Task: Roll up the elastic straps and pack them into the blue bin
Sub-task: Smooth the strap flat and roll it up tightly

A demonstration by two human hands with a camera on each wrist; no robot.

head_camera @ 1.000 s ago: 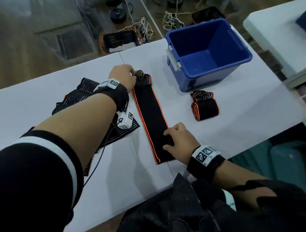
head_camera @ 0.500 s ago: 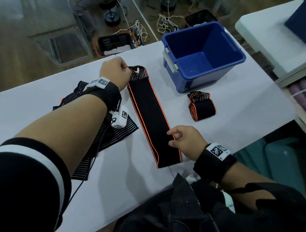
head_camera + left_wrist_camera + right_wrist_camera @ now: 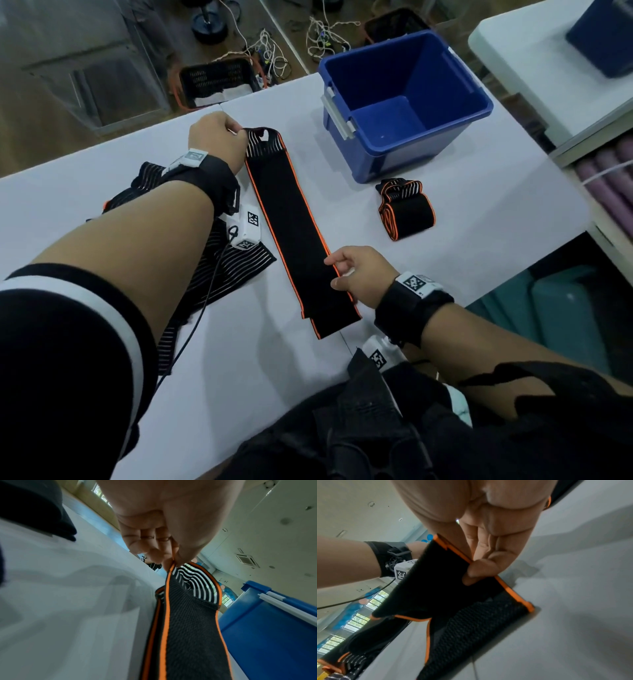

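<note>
A long black strap with orange edges (image 3: pixel 294 226) lies stretched out flat on the white table (image 3: pixel 479 212). My left hand (image 3: pixel 219 140) pinches its far striped end (image 3: pixel 173 561) between thumb and fingers. My right hand (image 3: pixel 356 274) pinches the strap's right orange edge (image 3: pixel 471 563) near the close end. A rolled-up strap (image 3: pixel 406 212) sits on the table just in front of the blue bin (image 3: pixel 404 102), which stands open at the far right with nothing showing inside. More loose striped straps (image 3: pixel 219 270) lie under my left forearm.
The table's right edge drops off beside the bin and the rolled strap. A second white table (image 3: pixel 548 51) with a dark blue object stands at the far right. A black basket (image 3: pixel 219 82) and cables lie on the floor beyond the far edge.
My right hand lifted off the strap's near end and now pinches its right edge. My left hand kept hold of the far end and pulled the strap straighter.
</note>
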